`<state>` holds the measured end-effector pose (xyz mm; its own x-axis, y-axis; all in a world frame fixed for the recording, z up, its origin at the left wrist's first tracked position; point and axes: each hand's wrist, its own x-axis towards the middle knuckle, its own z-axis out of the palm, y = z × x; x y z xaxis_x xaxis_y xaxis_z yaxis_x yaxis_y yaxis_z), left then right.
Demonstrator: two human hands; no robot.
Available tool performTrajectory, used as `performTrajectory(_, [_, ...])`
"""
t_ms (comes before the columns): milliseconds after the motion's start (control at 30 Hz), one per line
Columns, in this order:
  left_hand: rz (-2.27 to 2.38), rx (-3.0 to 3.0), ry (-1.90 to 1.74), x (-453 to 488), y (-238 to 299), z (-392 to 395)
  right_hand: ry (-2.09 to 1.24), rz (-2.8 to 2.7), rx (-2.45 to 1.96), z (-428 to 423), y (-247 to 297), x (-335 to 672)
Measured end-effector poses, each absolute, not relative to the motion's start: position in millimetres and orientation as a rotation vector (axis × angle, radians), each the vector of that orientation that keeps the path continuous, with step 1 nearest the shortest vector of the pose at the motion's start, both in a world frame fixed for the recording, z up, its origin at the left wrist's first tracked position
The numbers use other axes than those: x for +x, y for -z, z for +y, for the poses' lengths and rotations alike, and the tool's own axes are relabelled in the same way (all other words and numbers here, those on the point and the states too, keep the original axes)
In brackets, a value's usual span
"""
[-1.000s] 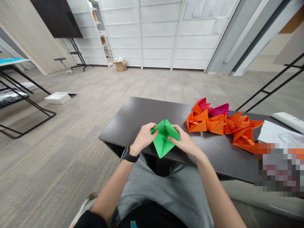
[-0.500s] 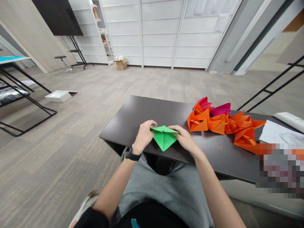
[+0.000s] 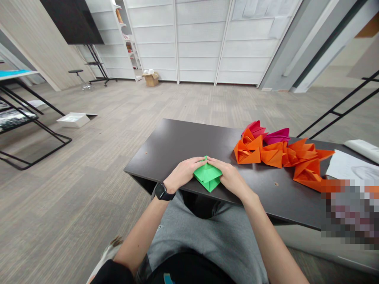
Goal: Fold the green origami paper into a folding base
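Two bare hands are on the folded green paper model: your left hand lies flat against its left side, your right hand against its right, fingertips nearly meeting at its top point. Neither hand is closed around it; they seem to press rather than grip. The model sits at the near edge of the desk. Farther along the desk to the right lie orange origami pieces, magenta origami pieces behind them, and a white paper sheet. Expect the model to be very light, stiff only along its creases, and easily crushed; take hold at its thick folded edges, with gentle pressure.
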<state>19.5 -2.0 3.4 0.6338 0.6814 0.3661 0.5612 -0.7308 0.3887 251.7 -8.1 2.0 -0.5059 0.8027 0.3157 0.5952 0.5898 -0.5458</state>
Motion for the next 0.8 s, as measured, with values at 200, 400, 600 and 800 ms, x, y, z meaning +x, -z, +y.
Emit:
performTrajectory(200, [0.866,2.733,-0.541,10.8,-7.8,-2.7,-0.446,-2.434,-1.041,-11.8,1.8,259.9])
performTrajectory(400, [0.834,2.765,-0.512,11.8,-11.8,-8.1,-0.413,-2.452,-1.057,-15.0,4.2,262.2])
performTrajectory(600, [0.781,2.839,-0.568,10.9,-13.2,-15.5,-0.380,-2.524,-1.038,-18.7,4.3,264.9])
performTrajectory(800, [0.741,2.883,-0.577,8.5,-10.1,-23.3,-0.424,-2.459,-1.109,-28.2,-1.7,264.5])
